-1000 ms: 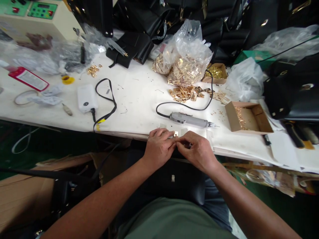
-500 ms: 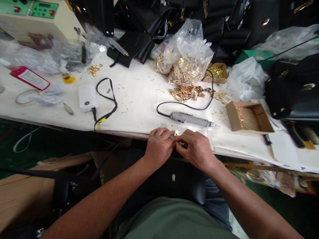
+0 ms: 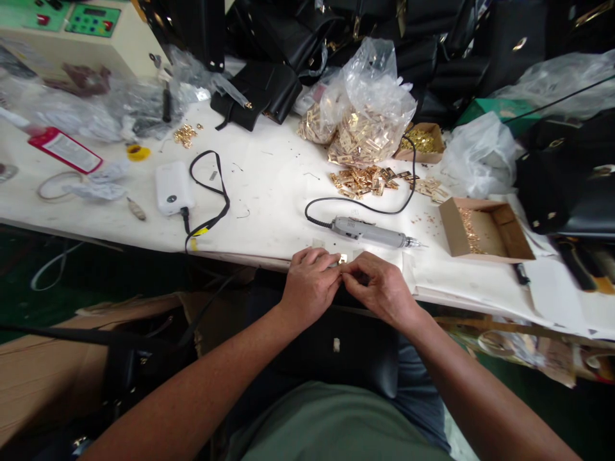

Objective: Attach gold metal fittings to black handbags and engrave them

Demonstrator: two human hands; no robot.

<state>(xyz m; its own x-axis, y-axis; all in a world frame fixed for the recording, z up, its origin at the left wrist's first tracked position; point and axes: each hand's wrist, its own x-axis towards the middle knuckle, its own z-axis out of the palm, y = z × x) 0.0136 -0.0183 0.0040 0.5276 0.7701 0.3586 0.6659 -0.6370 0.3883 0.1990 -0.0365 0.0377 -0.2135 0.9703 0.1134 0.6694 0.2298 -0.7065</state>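
Gold metal plate (image 3: 343, 258), probably light, stiff, slick: grip its edges; left hand (image 3: 311, 279) half-curled beside it, right hand (image 3: 377, 282) pinched, any hold hidden.

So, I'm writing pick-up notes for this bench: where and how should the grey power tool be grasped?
Probably around the middle of the grey power tool's smooth, long barrel, from above and the near side, where the right hand is. It lies flat, its cord leaving one end and a slim metal tip at the other; avoid both.
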